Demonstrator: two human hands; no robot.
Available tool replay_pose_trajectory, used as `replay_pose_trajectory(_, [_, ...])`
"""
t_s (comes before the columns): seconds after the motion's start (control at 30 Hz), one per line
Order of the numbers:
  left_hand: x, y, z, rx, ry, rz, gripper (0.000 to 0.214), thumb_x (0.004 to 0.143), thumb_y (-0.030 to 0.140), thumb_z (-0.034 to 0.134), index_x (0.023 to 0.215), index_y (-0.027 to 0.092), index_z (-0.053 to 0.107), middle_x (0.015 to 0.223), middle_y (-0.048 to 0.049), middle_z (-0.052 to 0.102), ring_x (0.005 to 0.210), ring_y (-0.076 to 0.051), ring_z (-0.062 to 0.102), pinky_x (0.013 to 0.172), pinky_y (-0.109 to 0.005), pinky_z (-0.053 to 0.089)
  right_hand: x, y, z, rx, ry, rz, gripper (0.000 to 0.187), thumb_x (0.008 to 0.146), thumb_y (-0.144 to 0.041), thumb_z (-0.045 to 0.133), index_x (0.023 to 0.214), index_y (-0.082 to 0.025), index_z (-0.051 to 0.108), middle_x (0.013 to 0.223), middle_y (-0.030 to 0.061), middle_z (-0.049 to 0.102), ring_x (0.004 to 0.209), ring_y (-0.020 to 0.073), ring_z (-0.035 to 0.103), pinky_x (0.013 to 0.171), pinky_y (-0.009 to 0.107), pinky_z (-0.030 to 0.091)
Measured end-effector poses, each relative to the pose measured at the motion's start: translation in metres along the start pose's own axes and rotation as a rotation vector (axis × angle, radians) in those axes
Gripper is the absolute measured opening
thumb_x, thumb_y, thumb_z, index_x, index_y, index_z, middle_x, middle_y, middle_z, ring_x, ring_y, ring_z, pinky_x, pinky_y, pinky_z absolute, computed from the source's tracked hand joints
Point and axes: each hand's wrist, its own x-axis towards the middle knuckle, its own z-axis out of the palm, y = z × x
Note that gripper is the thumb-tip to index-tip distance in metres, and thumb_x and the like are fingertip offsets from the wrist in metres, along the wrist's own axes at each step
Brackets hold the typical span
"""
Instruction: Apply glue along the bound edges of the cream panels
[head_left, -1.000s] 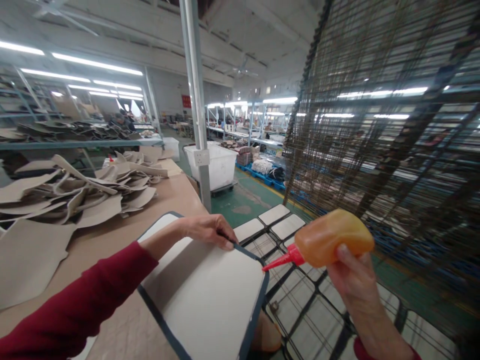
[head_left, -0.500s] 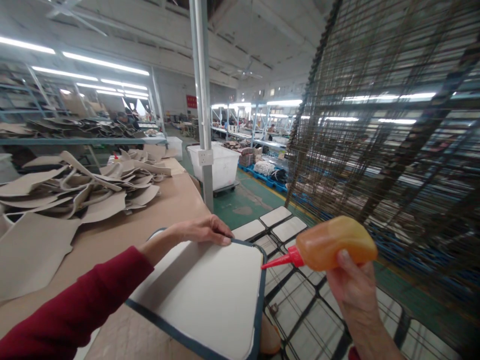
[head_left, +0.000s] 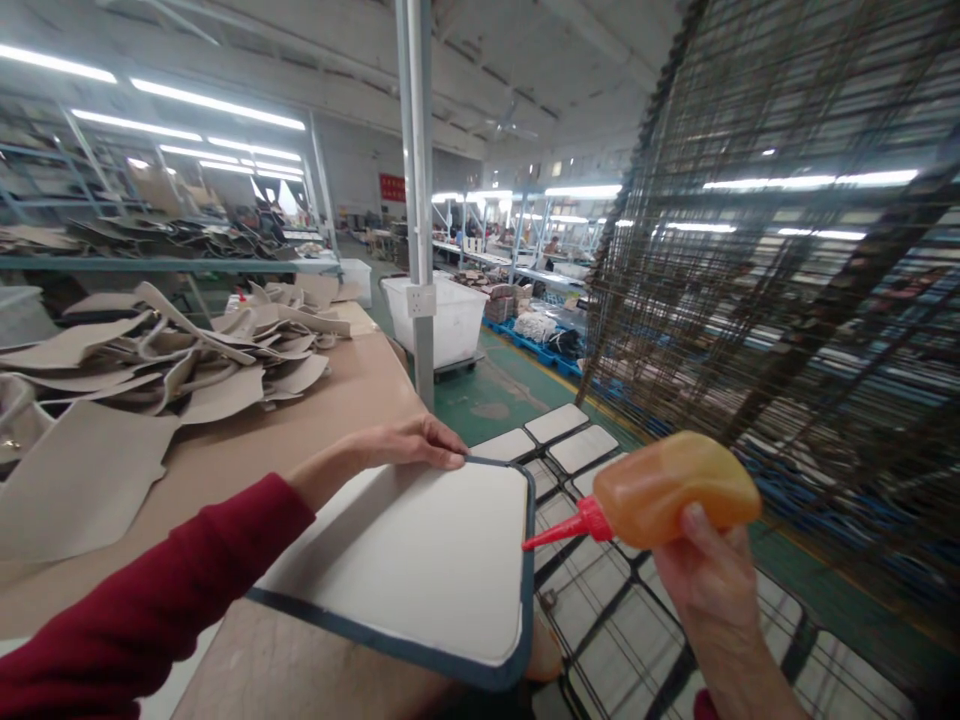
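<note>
My left hand [head_left: 420, 443] pinches the far edge of a white panel [head_left: 420, 560] with a dark blue border and rounded corners. The panel lies partly over the table's edge, its near side tilted towards me. In my right hand [head_left: 709, 560] is a squeeze bottle [head_left: 675, 490] of amber liquid, probably glue, held on its side. Its red pointed nozzle [head_left: 562, 528] touches or nearly touches the panel's right edge, along the inner line of the border. Whether liquid is coming out cannot be made out.
Beige cut pieces [head_left: 217, 370] lie heaped on the brown table [head_left: 352, 385] at left. Right of it, bordered panels [head_left: 622, 610] lie on a wire rack, with more raised wire racks [head_left: 787, 250] behind. A metal post [head_left: 421, 230] and a white bin [head_left: 450, 320] stand ahead.
The nozzle tip has moved slightly along the panel's right edge towards me. The panel's near edge has risen in view. My left hand keeps its hold; the camera view has shifted a little.
</note>
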Motion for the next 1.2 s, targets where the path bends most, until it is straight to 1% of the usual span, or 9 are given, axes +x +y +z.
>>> replay_pose_trajectory(0.23, [-0.003, 0.002, 0.0, -0.055, 0.01, -0.024, 0.03, 0.079, 0.034, 0.064, 0.098, 0.012, 0.069, 0.077, -0.0053, 0.07, 0.06, -0.012, 0.062, 0.06, -0.021, 0.05, -0.007, -0.001, 0.001, 0.032, 0.005, 0.021, 0.037, 0.048, -0.027, 0.085, 0.082, -0.03, 0.071, 0.077, -0.0033, 0.072, 0.067, 0.0129, 0.066, 0.064, 0.022, 0.056])
replay_pose_trajectory(0.4, [-0.006, -0.001, -0.001, -0.071, 0.025, -0.016, 0.025, 0.081, 0.03, 0.062, 0.096, 0.012, 0.069, 0.077, -0.005, 0.07, 0.06, -0.013, 0.062, 0.064, -0.022, 0.05, -0.01, -0.001, 0.003, 0.049, 0.014, 0.041, 0.04, 0.048, -0.025, 0.085, 0.086, -0.029, 0.07, 0.079, -0.0061, 0.072, 0.066, 0.0116, 0.066, 0.065, 0.02, 0.056])
replay_pose_trajectory(0.6, [-0.008, -0.004, -0.005, -0.052, 0.04, -0.006, 0.024, 0.082, 0.031, 0.061, 0.096, 0.012, 0.07, 0.077, -0.0035, 0.07, 0.061, -0.012, 0.062, 0.065, -0.021, 0.049, -0.012, -0.001, 0.002, 0.059, 0.031, 0.091, 0.044, 0.046, -0.026, 0.086, 0.087, -0.029, 0.07, 0.081, -0.0083, 0.072, 0.067, 0.0128, 0.066, 0.066, 0.022, 0.057])
replay_pose_trajectory(0.7, [-0.009, -0.005, -0.007, -0.014, 0.057, 0.01, 0.027, 0.082, 0.034, 0.06, 0.094, 0.012, 0.07, 0.077, -0.0037, 0.07, 0.063, -0.013, 0.062, 0.063, -0.021, 0.048, -0.013, 0.0, 0.001, 0.056, 0.068, 0.088, 0.047, 0.042, -0.025, 0.087, 0.086, -0.027, 0.07, 0.081, -0.0076, 0.072, 0.066, 0.0135, 0.066, 0.063, 0.023, 0.057])
replay_pose_trajectory(0.77, [-0.011, -0.006, -0.007, 0.0, 0.081, 0.009, 0.028, 0.081, 0.036, 0.061, 0.093, 0.012, 0.07, 0.076, -0.0039, 0.07, 0.064, -0.014, 0.063, 0.062, -0.021, 0.048, -0.012, 0.001, 0.0, 0.057, 0.084, 0.073, 0.046, 0.041, -0.025, 0.087, 0.084, -0.026, 0.07, 0.077, -0.0075, 0.072, 0.064, 0.0136, 0.066, 0.061, 0.024, 0.057])
replay_pose_trajectory(0.87, [-0.013, -0.007, -0.007, -0.022, 0.116, -0.006, 0.027, 0.08, 0.037, 0.062, 0.09, 0.013, 0.07, 0.076, -0.004, 0.07, 0.064, -0.015, 0.063, 0.061, -0.022, 0.047, -0.012, 0.003, -0.001, 0.065, 0.084, 0.067, 0.046, 0.042, -0.025, 0.087, 0.085, -0.026, 0.069, 0.075, -0.0072, 0.071, 0.062, 0.0131, 0.066, 0.06, 0.024, 0.056])
replay_pose_trajectory(1.03, [-0.017, -0.008, -0.007, -0.039, 0.162, 0.002, 0.023, 0.079, 0.034, 0.062, 0.086, 0.014, 0.07, 0.077, -0.0036, 0.07, 0.063, -0.014, 0.062, 0.06, -0.021, 0.046, -0.013, 0.005, -0.001, 0.039, 0.074, 0.049, 0.048, 0.045, -0.025, 0.086, 0.089, -0.027, 0.069, 0.08, -0.0061, 0.072, 0.064, 0.014, 0.066, 0.061, 0.026, 0.056])
replay_pose_trajectory(1.2, [-0.02, -0.009, -0.007, -0.033, 0.226, 0.003, 0.021, 0.079, 0.034, 0.062, 0.08, 0.015, 0.069, 0.073, -0.0025, 0.069, 0.062, -0.013, 0.061, 0.059, -0.02, 0.045, -0.013, 0.007, -0.001, 0.011, 0.07, 0.018, 0.048, 0.046, -0.028, 0.086, 0.091, -0.025, 0.069, 0.076, -0.0032, 0.071, 0.064, 0.0134, 0.064, 0.063, 0.025, 0.054])
